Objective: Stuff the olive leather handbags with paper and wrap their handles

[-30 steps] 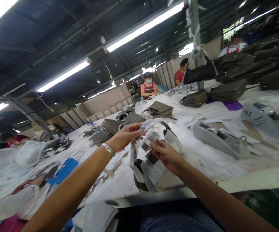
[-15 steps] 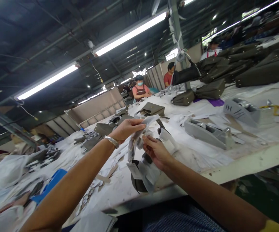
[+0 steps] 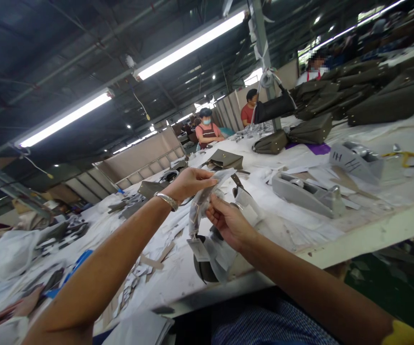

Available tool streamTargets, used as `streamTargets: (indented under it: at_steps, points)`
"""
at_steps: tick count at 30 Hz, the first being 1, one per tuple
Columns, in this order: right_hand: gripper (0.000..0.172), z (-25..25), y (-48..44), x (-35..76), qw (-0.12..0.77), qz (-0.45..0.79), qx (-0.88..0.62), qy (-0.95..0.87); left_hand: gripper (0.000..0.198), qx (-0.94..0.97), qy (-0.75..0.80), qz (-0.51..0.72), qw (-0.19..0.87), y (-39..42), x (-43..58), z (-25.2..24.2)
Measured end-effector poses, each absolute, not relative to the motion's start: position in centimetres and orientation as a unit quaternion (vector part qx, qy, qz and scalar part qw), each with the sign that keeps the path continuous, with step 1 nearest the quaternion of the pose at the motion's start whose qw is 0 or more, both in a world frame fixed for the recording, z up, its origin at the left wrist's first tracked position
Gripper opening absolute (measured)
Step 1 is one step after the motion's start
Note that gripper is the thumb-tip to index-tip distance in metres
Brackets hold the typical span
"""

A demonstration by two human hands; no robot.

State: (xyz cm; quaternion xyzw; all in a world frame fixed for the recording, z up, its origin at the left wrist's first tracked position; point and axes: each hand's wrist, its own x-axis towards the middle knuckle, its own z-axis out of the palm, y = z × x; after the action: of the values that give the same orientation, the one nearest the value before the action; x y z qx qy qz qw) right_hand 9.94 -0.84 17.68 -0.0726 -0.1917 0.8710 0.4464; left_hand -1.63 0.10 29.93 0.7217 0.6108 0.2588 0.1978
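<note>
My left hand (image 3: 188,183), a silver bracelet on its wrist, pinches the upper end of a strap wrapped in white paper (image 3: 202,206) above the white work table (image 3: 368,235). My right hand (image 3: 228,222) grips the same wrapped strap a little lower, fingers closed round it. The strap hangs down to a dark bag piece with paper tags (image 3: 207,261) lying at the table's near edge.
Two grey tape dispensers (image 3: 307,194) (image 3: 357,162) stand to the right, with yellow-handled scissors (image 3: 408,158) beyond. Olive handbags (image 3: 224,159) (image 3: 310,129) lie across the table, with paper scraps. Other people work at the far end. Someone's hand (image 3: 16,306) rests at the lower left.
My hands have come closer together on the wrapped strap, the right hand sliding up under the left. The view has swung slightly, bringing the scissors into sight.
</note>
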Motion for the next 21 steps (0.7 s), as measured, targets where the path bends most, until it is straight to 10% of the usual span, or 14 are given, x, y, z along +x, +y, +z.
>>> streamTargets:
  at_steps: [21]
  points:
    - [0.034, 18.0, -0.9, 10.9, 0.474, 0.827, -0.125, -0.276, 0.052, 0.724, 0.586, 0.306, 0.196, 1.9, -0.9, 30.1]
